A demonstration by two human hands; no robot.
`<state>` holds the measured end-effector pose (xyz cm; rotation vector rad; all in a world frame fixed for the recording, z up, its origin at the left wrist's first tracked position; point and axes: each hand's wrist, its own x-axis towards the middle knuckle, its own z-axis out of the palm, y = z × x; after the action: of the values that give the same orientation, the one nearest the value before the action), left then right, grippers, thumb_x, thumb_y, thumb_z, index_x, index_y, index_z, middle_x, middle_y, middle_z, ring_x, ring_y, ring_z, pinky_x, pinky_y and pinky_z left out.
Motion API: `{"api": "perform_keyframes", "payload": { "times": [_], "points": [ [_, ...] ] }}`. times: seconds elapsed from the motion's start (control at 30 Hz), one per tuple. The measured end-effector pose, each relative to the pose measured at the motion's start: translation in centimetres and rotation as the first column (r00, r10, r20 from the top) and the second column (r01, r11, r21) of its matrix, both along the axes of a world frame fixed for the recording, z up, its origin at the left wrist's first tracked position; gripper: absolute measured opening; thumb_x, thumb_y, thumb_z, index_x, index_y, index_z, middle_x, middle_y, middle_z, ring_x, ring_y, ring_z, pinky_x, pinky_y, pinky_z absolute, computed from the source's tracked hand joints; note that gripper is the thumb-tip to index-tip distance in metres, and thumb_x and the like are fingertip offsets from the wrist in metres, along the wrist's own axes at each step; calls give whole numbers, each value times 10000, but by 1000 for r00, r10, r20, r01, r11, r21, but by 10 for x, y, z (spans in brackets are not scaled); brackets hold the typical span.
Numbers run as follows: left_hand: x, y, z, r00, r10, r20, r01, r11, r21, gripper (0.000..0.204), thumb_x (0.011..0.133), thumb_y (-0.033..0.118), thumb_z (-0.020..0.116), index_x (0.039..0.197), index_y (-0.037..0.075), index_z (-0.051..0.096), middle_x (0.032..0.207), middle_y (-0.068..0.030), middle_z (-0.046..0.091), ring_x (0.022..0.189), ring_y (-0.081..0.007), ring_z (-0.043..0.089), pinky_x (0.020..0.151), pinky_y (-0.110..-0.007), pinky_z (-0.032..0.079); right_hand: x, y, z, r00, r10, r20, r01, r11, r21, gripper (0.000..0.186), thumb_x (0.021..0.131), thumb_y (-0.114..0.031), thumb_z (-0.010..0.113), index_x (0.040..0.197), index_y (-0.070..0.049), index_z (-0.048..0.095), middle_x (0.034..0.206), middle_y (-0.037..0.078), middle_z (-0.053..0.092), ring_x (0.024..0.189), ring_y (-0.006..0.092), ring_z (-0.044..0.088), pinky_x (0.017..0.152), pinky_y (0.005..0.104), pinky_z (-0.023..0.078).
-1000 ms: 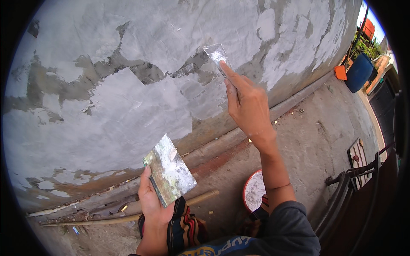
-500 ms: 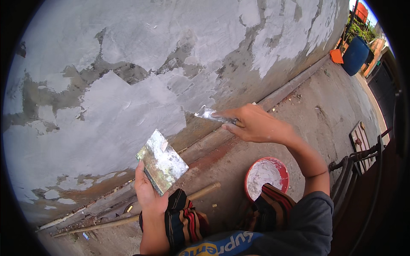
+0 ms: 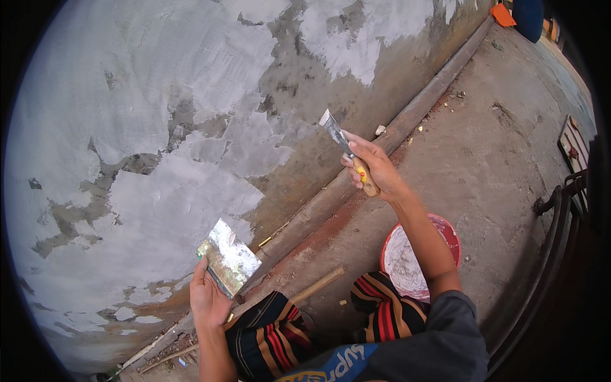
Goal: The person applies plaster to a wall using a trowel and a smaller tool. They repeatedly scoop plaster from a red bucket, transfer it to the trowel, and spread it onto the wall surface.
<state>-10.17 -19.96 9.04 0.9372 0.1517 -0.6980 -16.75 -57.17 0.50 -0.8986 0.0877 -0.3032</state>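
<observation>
Showing more handle (image 3: 365, 177) now, putty knife (image 3: 335, 133) turned in right hand (image 3: 377, 163).

Blue drum (image 3: 529, 20), prob.; orange pc. (image 3: 503, 15) beside; wood pole (image 3: 318, 286).

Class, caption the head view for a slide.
Right fingers grip a scraper and left fingers a plate, beside a patchy grey wall.

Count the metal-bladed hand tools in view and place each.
2: a broad metal scraper in the left hand, and a wooden-handled putty knife in the right hand. Others could be hidden from this view.
</observation>
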Motion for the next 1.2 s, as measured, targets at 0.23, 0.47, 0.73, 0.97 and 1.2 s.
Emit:
{"api": "perform_keyframes", "payload": {
  "times": [0.23,0.47,0.73,0.97,1.2],
  "points": [
    [-4,-23,14,999,-40,7,39,991,124,464,1013,314,355,1333,-6,460,1290,-149,573,1182,-276,556,1047,-429,402,36,6,63,945,-213,248,322,740,-590,395,981,-173,521,1374,-131,513,706,-21,534,514,47,438,455,201,369],
    [1,-27,3,994,-100,-45,109,950,293,519,1002,370,353,1343,-9,454,1284,-148,579,1165,-278,564,1042,-430,399,73,34,106,748,-120,653,662,74,-746,455,894,-41,588,1334,-153,559,810,89,654,496,109,412,495,256,375],
    [-5,-16,-21,989,-94,-114,125,943,308,499,1004,358,347,1344,8,451,1286,-142,577,1169,-275,566,1039,-435,410,67,0,79,776,-455,436,609,361,-706,402,963,-115,512,1365,-114,520,665,35,521,514,80,424,495,274,394],
    [1,-19,-28,987,-112,-119,142,948,285,476,1001,345,353,1318,14,481,1253,-143,599,1147,-282,579,1028,-440,418,72,-7,55,783,-510,356,608,508,-609,402,954,-128,509,1353,-75,519,594,51,480,552,94,443,533,268,398],
    [-3,-20,-24,986,-89,-143,129,944,304,465,994,336,379,1304,8,494,1233,-148,609,1131,-287,586,1023,-442,422,87,0,44,751,-553,361,649,519,-556,414,950,-108,497,1363,-69,504,597,46,481,551,104,433,553,278,409]
  ]
}}
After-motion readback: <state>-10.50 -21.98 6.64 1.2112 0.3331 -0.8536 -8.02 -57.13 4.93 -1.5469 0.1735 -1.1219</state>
